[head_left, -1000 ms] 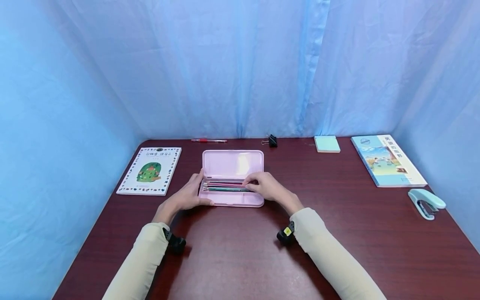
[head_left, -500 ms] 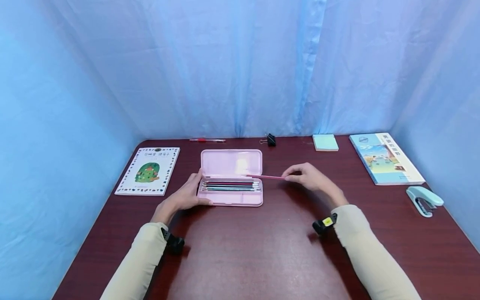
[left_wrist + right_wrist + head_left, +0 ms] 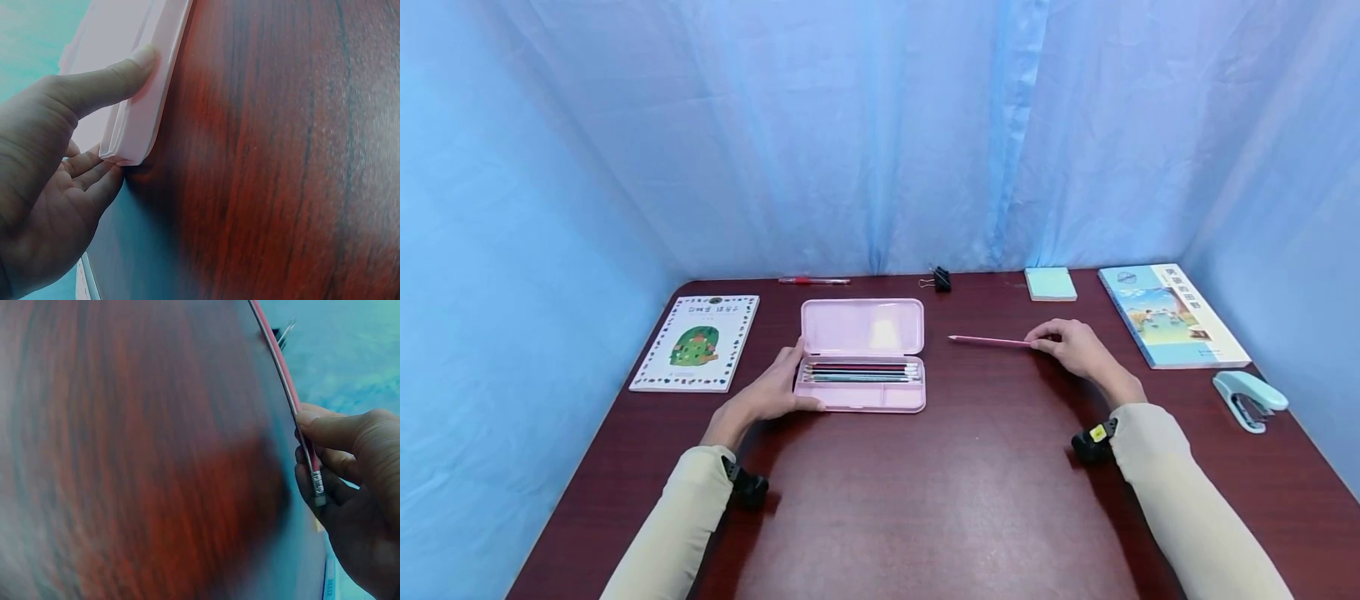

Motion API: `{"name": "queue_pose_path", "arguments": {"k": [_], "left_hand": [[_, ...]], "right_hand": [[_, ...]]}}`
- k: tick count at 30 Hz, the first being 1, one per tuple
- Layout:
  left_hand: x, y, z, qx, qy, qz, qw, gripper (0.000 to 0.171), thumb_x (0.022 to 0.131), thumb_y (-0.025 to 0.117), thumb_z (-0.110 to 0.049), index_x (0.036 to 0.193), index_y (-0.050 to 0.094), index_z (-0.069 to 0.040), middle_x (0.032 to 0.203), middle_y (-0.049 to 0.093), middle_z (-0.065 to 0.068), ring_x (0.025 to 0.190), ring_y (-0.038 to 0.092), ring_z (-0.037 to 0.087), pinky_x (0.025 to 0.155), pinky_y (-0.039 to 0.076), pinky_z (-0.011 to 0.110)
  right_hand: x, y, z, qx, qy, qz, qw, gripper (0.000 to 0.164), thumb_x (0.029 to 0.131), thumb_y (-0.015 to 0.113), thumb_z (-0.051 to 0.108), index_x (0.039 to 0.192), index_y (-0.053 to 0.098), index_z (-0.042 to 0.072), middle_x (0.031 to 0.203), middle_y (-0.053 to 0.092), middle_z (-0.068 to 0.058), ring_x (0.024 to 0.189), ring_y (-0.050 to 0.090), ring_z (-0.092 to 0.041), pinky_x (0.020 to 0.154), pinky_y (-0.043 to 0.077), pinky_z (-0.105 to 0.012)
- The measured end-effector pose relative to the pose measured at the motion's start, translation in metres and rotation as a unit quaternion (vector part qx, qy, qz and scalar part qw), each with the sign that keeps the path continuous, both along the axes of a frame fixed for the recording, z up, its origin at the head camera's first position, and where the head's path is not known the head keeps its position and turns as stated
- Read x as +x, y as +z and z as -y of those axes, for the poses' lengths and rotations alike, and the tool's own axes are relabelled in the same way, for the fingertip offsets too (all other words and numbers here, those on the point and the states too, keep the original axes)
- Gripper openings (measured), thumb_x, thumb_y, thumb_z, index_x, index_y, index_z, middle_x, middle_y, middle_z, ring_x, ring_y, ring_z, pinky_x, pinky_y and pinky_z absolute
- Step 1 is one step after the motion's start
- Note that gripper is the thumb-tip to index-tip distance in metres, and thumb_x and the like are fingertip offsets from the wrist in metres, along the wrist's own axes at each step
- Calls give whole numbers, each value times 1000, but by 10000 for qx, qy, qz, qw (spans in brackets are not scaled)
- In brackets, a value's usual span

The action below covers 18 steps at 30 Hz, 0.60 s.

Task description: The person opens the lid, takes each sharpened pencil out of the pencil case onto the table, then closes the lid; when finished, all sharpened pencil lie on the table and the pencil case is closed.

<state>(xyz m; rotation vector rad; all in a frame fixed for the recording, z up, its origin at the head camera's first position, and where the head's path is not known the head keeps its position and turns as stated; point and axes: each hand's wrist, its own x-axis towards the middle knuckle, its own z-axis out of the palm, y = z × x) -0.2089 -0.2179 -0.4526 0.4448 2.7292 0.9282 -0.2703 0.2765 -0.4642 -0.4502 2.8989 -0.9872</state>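
Observation:
A pink pencil case lies on the table with its lid up. Several pencils sit side by side in its long back compartment. My left hand holds the case's left end; in the left wrist view the thumb lies along the front edge and the other fingers bend at the end wall. Right of the case, my right hand pinches a pink pencil near its eraser end, the tip pointing left toward the case. In the right wrist view the pencil's metal ferrule shows below the thumb.
A picture book lies at the left. Along the back are a red pen, a black binder clip and a sticky note pad. A blue and white book and a mint stapler lie at the right.
My right hand has drawn the pink pencil out of the case and carried it to the right over the table. The left hand has stayed on the case.

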Motion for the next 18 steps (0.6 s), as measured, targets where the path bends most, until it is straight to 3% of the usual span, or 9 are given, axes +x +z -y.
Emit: {"name": "queue_pose_path", "arguments": {"k": [10,18], "left_hand": [[0,-2,0,-115,49,73,9999,119,67,79,-44,149,0,-11,139,26,14,125,31,25,105,25,44],[-1,-2,0,-104,103,97,9998,119,67,79,-43,149,-1,-14,138,27,13,123,32,24,105,25,43]], "right_hand": [[-7,-9,-4,114,-199,-279,9993,14,89,62,20,93,73,12,96,64,-8,89,54,-24,76,41,-41],[-10,-12,-5,196,16,-743,9970,11,87,63,14,90,73,11,90,62,-6,84,54,-23,73,41,-39]]}}
